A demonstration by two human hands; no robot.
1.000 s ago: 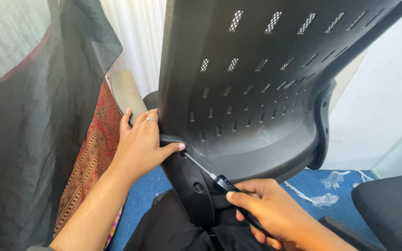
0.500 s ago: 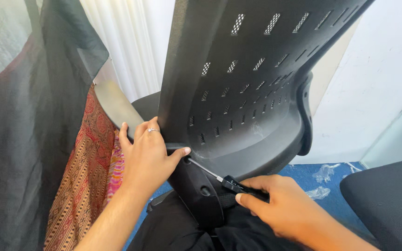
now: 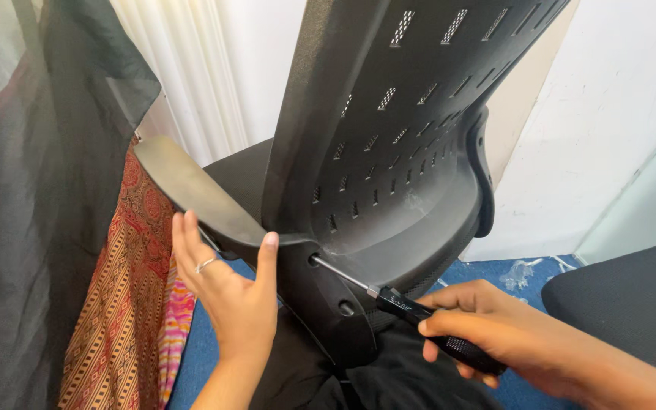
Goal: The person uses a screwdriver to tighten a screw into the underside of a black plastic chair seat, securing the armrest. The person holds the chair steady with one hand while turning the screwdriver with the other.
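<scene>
screwdriver (image 3: pixel 419 315) gripped in right hand (image 3: pixel 495 334) fingers, tip in chair back (image 3: pixel 389 152)

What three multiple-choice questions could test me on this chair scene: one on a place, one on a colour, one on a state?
1. Where does the screwdriver tip sit?
A. In a hole at the base of the chair back
B. On the blue floor
C. In the patterned cloth

2. What colour is the floor?
A. Red
B. Blue
C. Green

3. How is the left hand placed?
A. Closed around the screwdriver
B. Flat on the floor
C. Open, thumb and fingers against the armrest

Answers:
1 A, the metal shaft runs into a hole in the black plastic below the slotted back.
2 B, blue shows under the chair and beside the right hand.
3 C, the fingers are spread at the armrest's edge, while the right hand grips the screwdriver's handle.
</scene>
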